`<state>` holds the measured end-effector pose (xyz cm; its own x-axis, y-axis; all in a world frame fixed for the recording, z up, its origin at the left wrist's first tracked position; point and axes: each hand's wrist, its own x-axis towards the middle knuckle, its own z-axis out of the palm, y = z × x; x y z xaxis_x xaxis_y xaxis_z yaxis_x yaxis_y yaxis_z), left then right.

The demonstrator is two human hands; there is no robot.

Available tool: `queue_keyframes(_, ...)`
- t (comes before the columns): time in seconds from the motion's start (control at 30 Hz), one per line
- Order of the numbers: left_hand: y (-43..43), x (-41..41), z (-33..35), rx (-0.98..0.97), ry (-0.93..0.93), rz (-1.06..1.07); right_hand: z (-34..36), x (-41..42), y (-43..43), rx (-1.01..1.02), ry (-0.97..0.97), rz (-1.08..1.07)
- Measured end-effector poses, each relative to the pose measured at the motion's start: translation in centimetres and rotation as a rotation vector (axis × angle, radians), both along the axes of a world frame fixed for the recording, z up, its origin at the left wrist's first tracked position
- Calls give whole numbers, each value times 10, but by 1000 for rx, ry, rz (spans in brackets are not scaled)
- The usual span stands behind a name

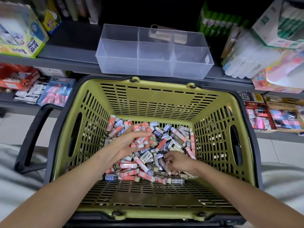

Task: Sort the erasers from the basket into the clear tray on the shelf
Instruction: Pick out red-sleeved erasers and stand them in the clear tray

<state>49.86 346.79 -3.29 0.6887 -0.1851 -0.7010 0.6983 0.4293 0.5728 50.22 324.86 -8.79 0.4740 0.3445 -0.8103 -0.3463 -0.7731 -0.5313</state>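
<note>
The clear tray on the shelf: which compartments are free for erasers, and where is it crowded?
All compartments of the clear tray look empty. The basket floor is bare at its near edge; erasers crowd the far half, around both hands.

erasers point(148, 155): red, blue and dark paper-sleeved blocks, jumbled in a heap | basket point(148, 94): olive slatted plastic, black handles folded down, below shelf edge | clear tray point(153, 51): three compartments, on grey shelf point(69, 56), no erasers inside

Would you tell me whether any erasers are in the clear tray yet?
No, the clear tray on the shelf shows three bare compartments.
</note>
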Motion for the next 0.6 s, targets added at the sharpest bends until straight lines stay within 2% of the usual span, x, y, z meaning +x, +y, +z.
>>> queue_keyframes(0.2, -1, 1, 1, -6, 8, 25, -2, 3, 8, -13, 110, 92)
queue_keyframes(0.37, -3, 1, 3, -6, -5, -11, 6, -2, 6, 8, -61, 64)
queue_keyframes(0.5, -4, 4, 4, 58, -72, -32, 48, 22, 7, 188, -37, -140)
queue_keyframes(0.6, -3, 10, 15, 89, -139, -27, 94, 44, 10, 438, 86, -205)
